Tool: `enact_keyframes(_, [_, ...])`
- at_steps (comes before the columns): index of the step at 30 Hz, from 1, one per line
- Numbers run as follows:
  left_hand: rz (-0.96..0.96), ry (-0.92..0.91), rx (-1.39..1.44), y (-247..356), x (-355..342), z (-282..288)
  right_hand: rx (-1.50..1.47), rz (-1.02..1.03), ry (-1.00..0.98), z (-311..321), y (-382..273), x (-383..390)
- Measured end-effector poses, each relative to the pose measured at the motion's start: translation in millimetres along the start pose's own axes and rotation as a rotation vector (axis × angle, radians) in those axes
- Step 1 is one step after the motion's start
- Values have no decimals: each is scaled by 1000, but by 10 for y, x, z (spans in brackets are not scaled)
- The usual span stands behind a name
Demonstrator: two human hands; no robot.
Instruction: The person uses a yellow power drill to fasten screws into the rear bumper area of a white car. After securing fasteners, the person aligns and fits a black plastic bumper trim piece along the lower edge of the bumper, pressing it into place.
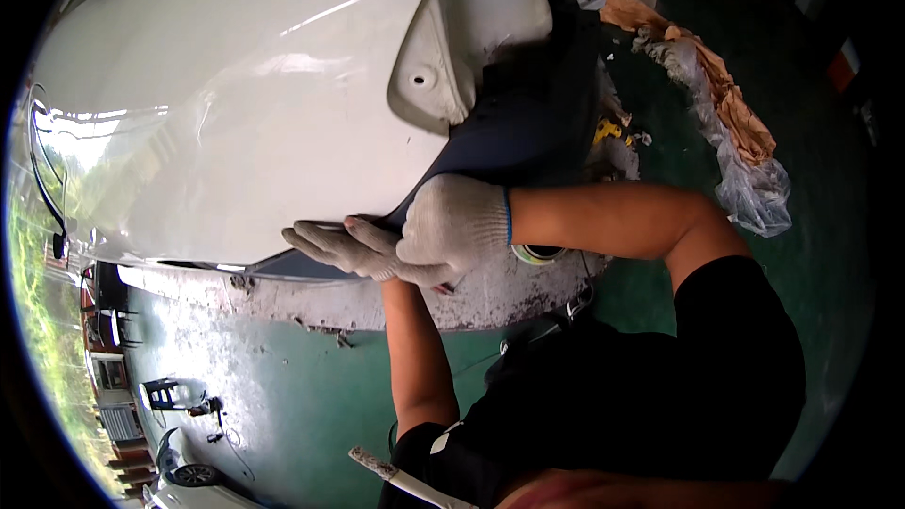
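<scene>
My left hand (344,247), in a pale knit work glove, lies against the lower edge of a white car body panel (283,160). Its fingers stretch out flat where the white meets the dark trim (514,137). Close to its right, my right hand (454,223) is curled into a fist in a matching glove with a blue-edged cuff. That fist presses at the trim and overlaps the left hand's palm side. Whatever its fingers might enclose is hidden. Above it, the white panel has a recess (419,80) with a small hole.
A worn pale platform (509,302) lies beneath the car, with a round tin (540,254) by my right forearm. Crumpled brown paper (740,118) and clear plastic (754,190) lie on the green floor at right. A dark stool (162,394) stands at lower left.
</scene>
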State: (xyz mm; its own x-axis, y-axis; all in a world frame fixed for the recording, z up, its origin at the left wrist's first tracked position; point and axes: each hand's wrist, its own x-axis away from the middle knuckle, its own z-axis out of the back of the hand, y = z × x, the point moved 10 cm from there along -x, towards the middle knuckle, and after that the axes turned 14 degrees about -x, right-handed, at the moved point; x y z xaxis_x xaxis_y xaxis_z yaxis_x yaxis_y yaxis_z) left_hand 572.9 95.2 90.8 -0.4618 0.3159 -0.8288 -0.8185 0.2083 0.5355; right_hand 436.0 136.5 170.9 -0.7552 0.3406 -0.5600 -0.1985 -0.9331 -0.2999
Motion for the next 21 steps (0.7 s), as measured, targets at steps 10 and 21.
enact_keyframes(10, [9, -43, -111, -881, -176, -67, -256, 86, -44, -719, -630, -252])
enact_keyframes(21, [14, -40, -161, -1166, -295, 14, 15, 24, 27, -928, 238, -143])
